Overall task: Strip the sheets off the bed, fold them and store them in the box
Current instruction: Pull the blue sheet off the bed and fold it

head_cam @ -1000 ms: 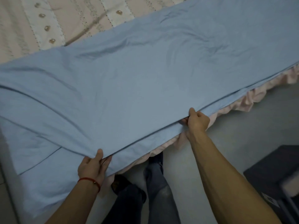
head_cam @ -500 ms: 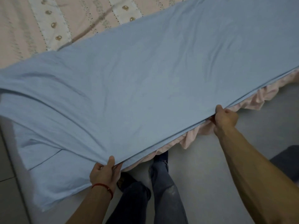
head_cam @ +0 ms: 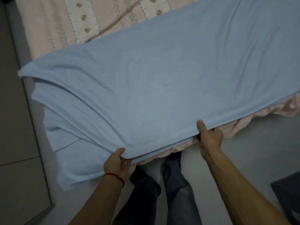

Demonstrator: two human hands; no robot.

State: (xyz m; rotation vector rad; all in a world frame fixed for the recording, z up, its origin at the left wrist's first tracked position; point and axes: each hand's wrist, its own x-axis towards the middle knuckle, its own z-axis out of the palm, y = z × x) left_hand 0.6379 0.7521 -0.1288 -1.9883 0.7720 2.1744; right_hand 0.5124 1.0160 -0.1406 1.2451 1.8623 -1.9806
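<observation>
Bed [head_cam: 53,21], both hands gripping sheet [head_cam: 162,75]

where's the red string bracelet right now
In the head view it's low and left of centre, around the left wrist, just below the left hand gripping the blue sheet's near edge.

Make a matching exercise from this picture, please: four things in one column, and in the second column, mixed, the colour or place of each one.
Things:
1. sheet
2. bed skirt
3. wrist string
4. left hand

Colour or place:
A. red
B. light blue
C. grips the near edge of the sheet, thumb on top
D. pink, ruffled, hanging under the sheet's edge

Pairs: 1-B, 2-D, 3-A, 4-C
</observation>
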